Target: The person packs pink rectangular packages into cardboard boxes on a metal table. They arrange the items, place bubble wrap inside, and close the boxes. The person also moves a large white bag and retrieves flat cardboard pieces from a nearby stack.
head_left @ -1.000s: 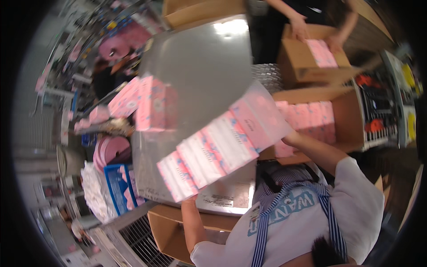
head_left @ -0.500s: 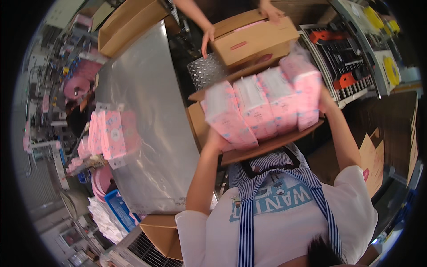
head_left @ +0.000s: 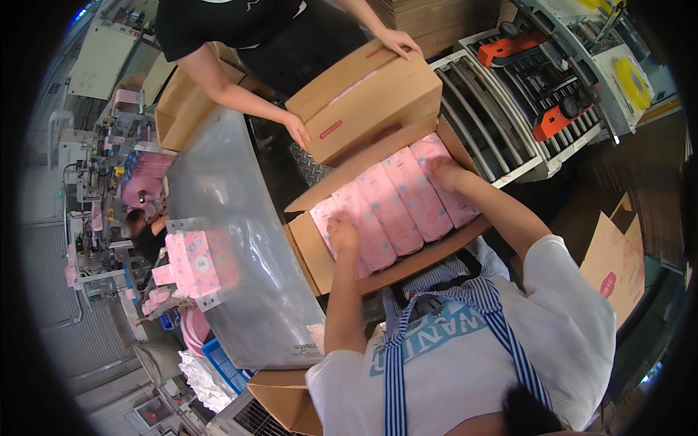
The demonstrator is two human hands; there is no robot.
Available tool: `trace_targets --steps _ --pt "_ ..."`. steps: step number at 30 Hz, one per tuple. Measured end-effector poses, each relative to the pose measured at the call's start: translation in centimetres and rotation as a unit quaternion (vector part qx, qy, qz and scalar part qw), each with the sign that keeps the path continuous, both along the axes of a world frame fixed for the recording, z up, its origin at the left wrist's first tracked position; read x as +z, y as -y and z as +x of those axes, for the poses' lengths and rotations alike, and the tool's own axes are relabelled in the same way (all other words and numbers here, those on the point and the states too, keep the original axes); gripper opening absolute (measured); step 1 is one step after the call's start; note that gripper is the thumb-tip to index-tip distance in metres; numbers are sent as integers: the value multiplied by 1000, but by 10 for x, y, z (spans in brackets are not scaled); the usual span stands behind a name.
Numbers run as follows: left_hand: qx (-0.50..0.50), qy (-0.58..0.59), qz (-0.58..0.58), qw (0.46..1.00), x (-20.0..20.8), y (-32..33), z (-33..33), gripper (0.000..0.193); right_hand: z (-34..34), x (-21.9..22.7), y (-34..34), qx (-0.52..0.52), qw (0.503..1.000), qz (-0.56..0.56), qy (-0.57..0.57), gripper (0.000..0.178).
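Observation:
A row of several pink soft packs [head_left: 381, 213] with a blue-dotted print stands inside an open cardboard box [head_left: 309, 256]. My left hand [head_left: 342, 234] rests on the packs at the left end of the row, its fingers partly spread and slightly bent. At the right end, my right hand [head_left: 446, 175] presses down on the last pack with its fingers extended over the top. Neither hand is wrapped round a pack. The lower parts of the packs are hidden by the box walls.
Across from me, another person's hands [head_left: 398, 42] hold a second carton [head_left: 367, 102]. A metal table [head_left: 251, 240] lies left, with a stack of pink packs [head_left: 195, 263] at its far side. A roller conveyor [head_left: 476, 116] runs at the right, near a flattened carton [head_left: 616, 269].
The pack row has gone from between my hands above the box down into it. My hands have moved from the row's ends onto its top. The other person's carton has shifted left.

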State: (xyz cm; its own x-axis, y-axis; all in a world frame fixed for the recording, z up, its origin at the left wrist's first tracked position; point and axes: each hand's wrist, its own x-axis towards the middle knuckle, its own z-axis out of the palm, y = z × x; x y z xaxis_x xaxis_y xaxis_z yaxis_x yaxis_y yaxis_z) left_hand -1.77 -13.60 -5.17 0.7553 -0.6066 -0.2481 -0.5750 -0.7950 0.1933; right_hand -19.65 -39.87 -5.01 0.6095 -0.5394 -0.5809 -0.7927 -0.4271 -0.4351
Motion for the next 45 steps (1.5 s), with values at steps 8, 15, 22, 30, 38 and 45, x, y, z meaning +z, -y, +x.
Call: trace_targets --steps 8,15,22,30,38,45 --pt "-170 -12 -100 980 -77 -47 -27 34 -48 15 -52 316 948 -37 -16 23" --pt "-30 -267 -103 958 -55 -22 -17 27 -95 77 -8 -82 968 -227 74 29" --pt "-144 25 -179 973 -21 -28 0 39 -175 33 22 -69 964 -224 130 25" --pt "206 -39 -10 978 24 -89 46 46 -124 28 -45 30 969 -218 -115 47" --pt "-204 -18 -29 978 15 -3 -52 62 -153 21 -55 325 882 278 197 88" --pt "-201 -270 50 940 34 17 -15 74 -87 84 -30 255 959 -70 -105 71"
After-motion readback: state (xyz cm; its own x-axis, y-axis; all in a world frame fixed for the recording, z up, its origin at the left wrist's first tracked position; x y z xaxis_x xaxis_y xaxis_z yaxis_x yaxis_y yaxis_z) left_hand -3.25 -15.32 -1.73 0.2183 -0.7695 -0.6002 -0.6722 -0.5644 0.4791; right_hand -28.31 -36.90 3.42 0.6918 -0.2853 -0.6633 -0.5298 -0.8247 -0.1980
